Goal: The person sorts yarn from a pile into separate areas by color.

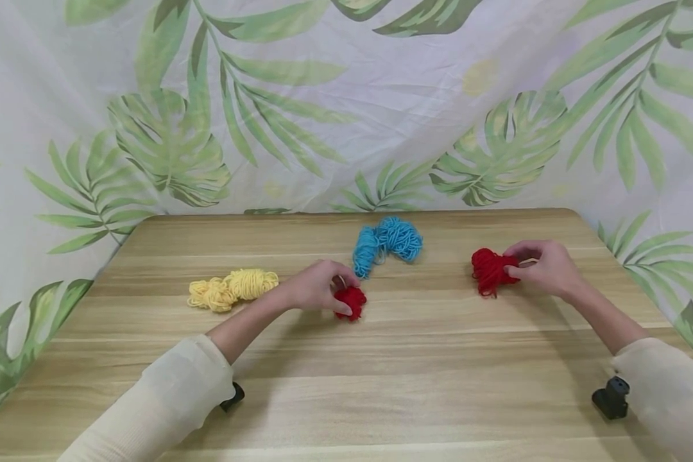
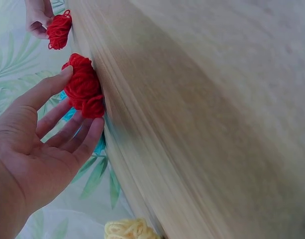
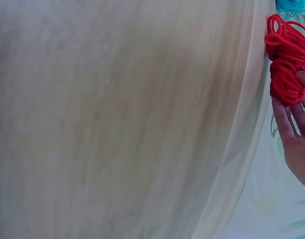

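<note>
In the head view my left hand [image 1: 314, 287] pinches a small red yarn bundle [image 1: 352, 303] near the middle of the table. The left wrist view shows the thumb on one side of that yarn and the fingertips along its other side. Farther right, my right hand [image 1: 548, 268] grips a second red yarn skein [image 1: 487, 272] by its right end between thumb and fingers. Loose loops stick out at the skein's far end in the right wrist view, where the right hand [image 3: 299, 149] is partly cut off by the frame's edge.
A blue yarn skein [image 1: 401, 239], bent in two lobes, lies behind the left hand. Beside the left forearm is a yellow yarn skein [image 1: 231, 290]. The wooden table [image 1: 416, 391] ends at a leaf-patterned cloth [image 1: 381, 102].
</note>
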Available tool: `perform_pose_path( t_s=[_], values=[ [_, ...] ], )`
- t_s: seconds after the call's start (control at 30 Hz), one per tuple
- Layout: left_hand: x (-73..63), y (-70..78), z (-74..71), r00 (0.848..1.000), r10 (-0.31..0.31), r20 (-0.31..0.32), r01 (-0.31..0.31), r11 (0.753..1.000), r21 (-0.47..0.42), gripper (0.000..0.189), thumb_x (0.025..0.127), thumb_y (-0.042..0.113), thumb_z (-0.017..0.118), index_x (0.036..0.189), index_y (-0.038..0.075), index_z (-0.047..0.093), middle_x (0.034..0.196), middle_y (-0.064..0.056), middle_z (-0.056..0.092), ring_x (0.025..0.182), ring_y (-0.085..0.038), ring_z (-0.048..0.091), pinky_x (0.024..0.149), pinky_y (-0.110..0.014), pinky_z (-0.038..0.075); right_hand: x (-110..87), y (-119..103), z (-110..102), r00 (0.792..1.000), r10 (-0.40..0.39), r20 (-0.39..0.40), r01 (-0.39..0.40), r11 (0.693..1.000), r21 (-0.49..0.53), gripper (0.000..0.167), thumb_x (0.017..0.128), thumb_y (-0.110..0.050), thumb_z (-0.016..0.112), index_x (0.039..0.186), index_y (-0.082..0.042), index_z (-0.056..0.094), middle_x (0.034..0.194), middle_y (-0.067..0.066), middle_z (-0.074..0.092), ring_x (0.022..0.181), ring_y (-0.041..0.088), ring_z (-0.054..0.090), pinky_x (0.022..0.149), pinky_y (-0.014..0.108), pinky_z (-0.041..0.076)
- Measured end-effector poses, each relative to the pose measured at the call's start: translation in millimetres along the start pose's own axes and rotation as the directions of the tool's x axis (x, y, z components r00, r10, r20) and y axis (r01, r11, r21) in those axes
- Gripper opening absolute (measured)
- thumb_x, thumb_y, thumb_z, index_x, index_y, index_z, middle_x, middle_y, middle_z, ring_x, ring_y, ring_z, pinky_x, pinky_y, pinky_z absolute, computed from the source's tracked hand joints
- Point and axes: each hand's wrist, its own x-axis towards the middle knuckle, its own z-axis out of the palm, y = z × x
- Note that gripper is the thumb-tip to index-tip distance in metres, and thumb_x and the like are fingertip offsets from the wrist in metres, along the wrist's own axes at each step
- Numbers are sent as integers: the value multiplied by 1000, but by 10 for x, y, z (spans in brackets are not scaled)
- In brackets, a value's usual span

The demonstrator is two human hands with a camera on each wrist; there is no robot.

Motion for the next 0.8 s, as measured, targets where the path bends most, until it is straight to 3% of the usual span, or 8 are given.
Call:
perform_pose_path(
  t_s=[0.43, 0.8],
  values=[
    [35, -8, 10, 1000, 2, 7, -2, 999, 44, 46, 82, 9, 89, 120, -6, 70, 109, -13, 71, 97, -23, 66, 86, -32, 59, -22, 102, -134, 997, 75, -29, -77, 992, -104, 29, 89, -7, 79, 112, 9, 71, 107, 25, 72, 85, 3, 60, 66, 17, 51],
    [27, -5, 14, 1000, 13, 27, -14, 999, 53, 43, 82, 8, 88, 120, -4, 70, 109, -11, 70, 98, -23, 64, 85, -30, 58, -25, 153, -158, 998, 54, -42, -59, 990, -128, 28, 87, -8, 80, 109, 8, 72, 100, 20, 74, 80, -5, 58, 66, 16, 48]
  ],
)
